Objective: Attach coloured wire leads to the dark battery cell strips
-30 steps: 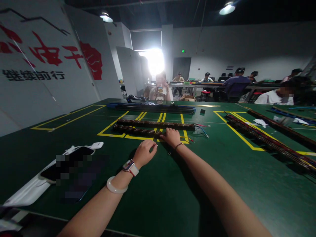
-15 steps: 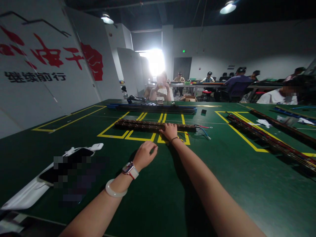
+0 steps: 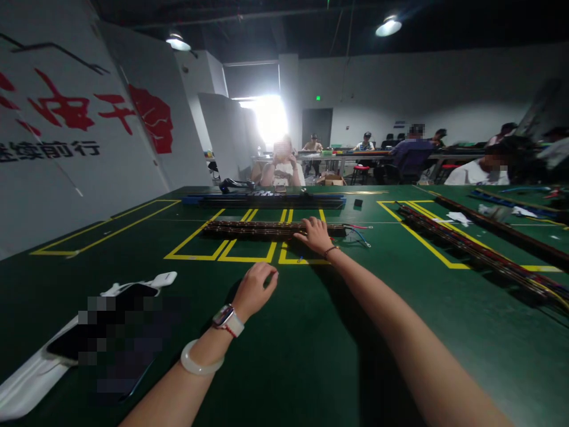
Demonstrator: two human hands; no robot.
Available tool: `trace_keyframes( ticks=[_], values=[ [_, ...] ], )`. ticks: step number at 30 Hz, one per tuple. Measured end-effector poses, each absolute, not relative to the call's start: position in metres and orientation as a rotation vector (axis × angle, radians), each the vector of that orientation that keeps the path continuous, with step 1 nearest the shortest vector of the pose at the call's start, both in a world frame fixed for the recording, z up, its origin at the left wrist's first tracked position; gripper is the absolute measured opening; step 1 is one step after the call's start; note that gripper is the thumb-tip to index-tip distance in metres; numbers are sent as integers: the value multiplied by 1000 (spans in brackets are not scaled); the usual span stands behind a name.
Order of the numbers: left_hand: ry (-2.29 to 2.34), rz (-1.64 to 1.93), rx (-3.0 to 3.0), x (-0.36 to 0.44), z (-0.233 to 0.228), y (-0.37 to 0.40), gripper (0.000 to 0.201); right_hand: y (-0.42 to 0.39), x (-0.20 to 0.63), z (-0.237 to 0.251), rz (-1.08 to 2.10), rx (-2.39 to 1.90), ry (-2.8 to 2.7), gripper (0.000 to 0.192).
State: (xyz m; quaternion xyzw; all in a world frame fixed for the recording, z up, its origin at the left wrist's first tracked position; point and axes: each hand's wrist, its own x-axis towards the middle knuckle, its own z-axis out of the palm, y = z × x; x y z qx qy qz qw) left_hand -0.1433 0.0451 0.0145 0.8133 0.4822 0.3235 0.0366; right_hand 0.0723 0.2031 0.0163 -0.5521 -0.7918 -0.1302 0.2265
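Head view, landmark is the long dark brown strip bundle with rows of small contacts [image 3: 271, 229], lying flat across the yellow taped boxes [image 3: 240, 249] on the dark green desk [image 3: 311, 356].

Right hand [image 3: 316, 235]: arm stretched far forward, palm down on the strip bundle near its right end, fingers [image 3: 306, 227] spread and flat on top of it, not pinching anything. Thin bead bracelet on that wrist.

Left hand [image 3: 255, 289]: resting on the desk well short of the strip bundle, on the near side of it, just past the near yellow line. Fingers curled inward, loosely pressed together; cannot tell whether anything sits inside them. Smartwatch [image 3: 226, 318] and pale jade-like bangle [image 3: 198, 363] on that wrist.

Red and blue wire leads [image 3: 359, 232] stick out of the strip bundle's right end, lying loose on the desk.

Beyond the strip bundle: long blue-edged black rail [image 3: 264, 200] at the desk's far edge, parallel to it. Small black block [image 3: 358, 203] to the right of that rail.

Far right of the strip bundle: more long dark strips [image 3: 480, 252] running diagonally along another yellow box.

Near left of the strip bundle, well apart: dark phone on a white pouch [image 3: 66, 350], partly blurred.

Behind the desk: several seated people at other tables, bright doorway.
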Motion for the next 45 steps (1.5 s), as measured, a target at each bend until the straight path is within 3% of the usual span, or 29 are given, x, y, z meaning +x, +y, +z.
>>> trace_keyframes(
  ticks=[4,10,15,45],
  values=[
    [1449,993,2510,-143,17,45,17,180,170,20,-389,-1582,-2176,58],
    [1438,1017,2522,-141,17,47,18,116,365,10,-590,-2333,-1756,50],
    [1452,1009,2504,-139,17,47,19,62,462,2,-636,-2563,-1469,49],
    [1490,965,2398,-141,20,45,21,103,475,-2,-614,-2659,-1159,50]
  ],
)
